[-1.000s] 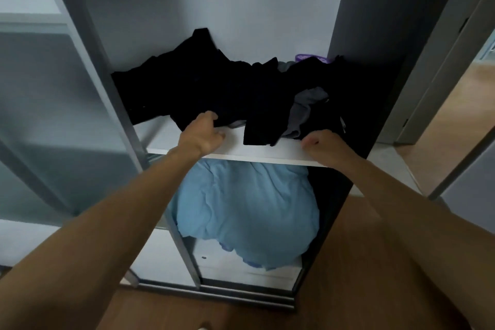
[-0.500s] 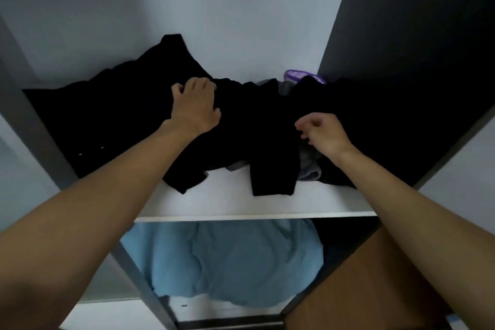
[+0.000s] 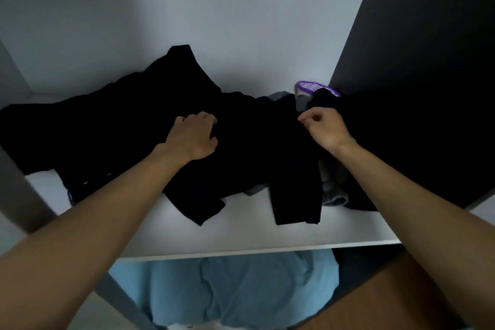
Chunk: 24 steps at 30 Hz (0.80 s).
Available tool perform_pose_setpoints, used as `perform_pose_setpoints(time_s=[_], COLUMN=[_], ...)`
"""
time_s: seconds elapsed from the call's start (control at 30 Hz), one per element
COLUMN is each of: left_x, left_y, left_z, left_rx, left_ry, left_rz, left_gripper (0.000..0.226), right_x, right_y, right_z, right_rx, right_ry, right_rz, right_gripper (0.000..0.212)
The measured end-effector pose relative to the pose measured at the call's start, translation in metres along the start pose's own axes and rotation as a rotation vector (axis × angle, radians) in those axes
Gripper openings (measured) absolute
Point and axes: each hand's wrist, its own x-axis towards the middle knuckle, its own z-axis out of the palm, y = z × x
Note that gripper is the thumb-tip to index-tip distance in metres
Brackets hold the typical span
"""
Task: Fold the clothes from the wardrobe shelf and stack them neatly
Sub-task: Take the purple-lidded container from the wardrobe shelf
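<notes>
- Gripping the black clothes with the left hand: fingers curled down into the fabric near the middle of the heap, thumb against the cloth on the near side.
- Holding the right hand over the right part of the same heap, fingers curled in, thumb and forefinger tips close together. Cannot tell whether any cloth is pinched there, black against black.
- Noted black clothes sprawled unfolded across the white shelf, from the far left to the dark side panel at right, with one peak up against the pale back wall.
- Noted two black ends lying toward the front of the shelf, short of its front edge.
- Noted grey garment bunched under the black heap at right, just beneath the right forearm; more grey showing farther back, beside the right hand.
- Noted purple perforated item in the back right corner, partly covered by black cloth; kind not discernible.
- Seen below the shelf: light blue fabric filling the lower compartment.
- Seen at lower right: wooden floor.
</notes>
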Motion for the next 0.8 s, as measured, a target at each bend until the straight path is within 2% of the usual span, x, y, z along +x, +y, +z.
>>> perform_pose_setpoints(time_s=[0.13, 0.23, 0.37, 0.43, 0.53, 0.63, 0.7, 0.8], left_x=[0.024, 0.049, 0.102, 0.138, 0.192, 0.237, 0.261, 0.285], left_y=[0.019, 0.051, 0.090, 0.109, 0.135, 0.158, 0.171, 0.184], left_z=[-0.003, -0.005, -0.008, -0.008, 0.000, 0.019, 0.031, 0.048], left_rx=[-0.093, -0.183, -0.245, -0.337, -0.576, -0.717, -0.810, -0.936], left_ry=[0.078, 0.140, 0.239, 0.228, 0.156, 0.095, 0.060, 0.005], left_rz=[0.041, 0.133, 0.218, 0.194, 0.117, 0.045, -0.009, -0.103], left_gripper=[0.042, 0.035, 0.028, 0.026, 0.028, 0.031, 0.036, 0.051], right_x=[0.018, 0.043, 0.085, 0.102, 0.113, 0.126, 0.139, 0.164], right_y=[0.006, 0.010, 0.018, 0.030, 0.050, 0.056, 0.054, 0.056], right_z=[-0.008, -0.020, -0.036, -0.037, -0.035, -0.036, -0.041, -0.048], right_rx=[-0.024, -0.124, -0.568, -0.732, -0.742, -0.687, -0.635, -0.541], right_ry=[0.058, 0.027, -0.159, -0.290, -0.430, -0.509, -0.476, -0.153], right_rz=[0.006, -0.053, -0.270, -0.291, -0.084, 0.114, 0.188, 0.180], right_gripper=[0.018, 0.025, 0.044, 0.045, 0.042, 0.033, 0.029, 0.029])
